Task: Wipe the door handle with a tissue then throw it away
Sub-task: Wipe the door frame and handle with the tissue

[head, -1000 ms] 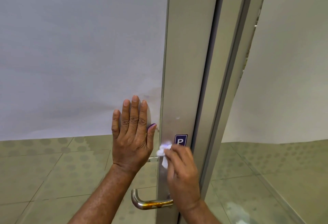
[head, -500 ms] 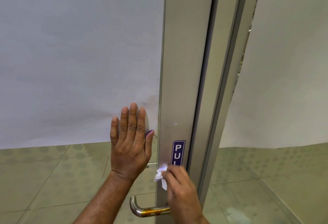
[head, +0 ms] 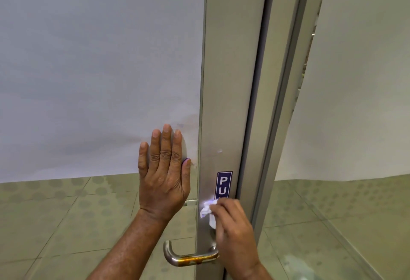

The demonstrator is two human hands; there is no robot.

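A metal lever door handle (head: 188,257) with a rusty brown patch juts left from the door's metal stile (head: 230,79) near the bottom of the view. My right hand (head: 235,237) grips a crumpled white tissue (head: 207,211) and presses it on the stile, above the handle and just under the blue sign (head: 224,184). My left hand (head: 164,173) lies flat, fingers together, on the frosted glass pane (head: 99,68) left of the stile.
The blue sign reads "PU", its lower letters covered by my right hand. A second metal frame post (head: 286,102) and another frosted pane (head: 359,79) stand to the right. Tiled floor (head: 55,224) shows through the clear lower glass.
My right hand with the tissue has slid down the stile from the sign's top to just above the handle. The left hand has stayed flat on the glass.
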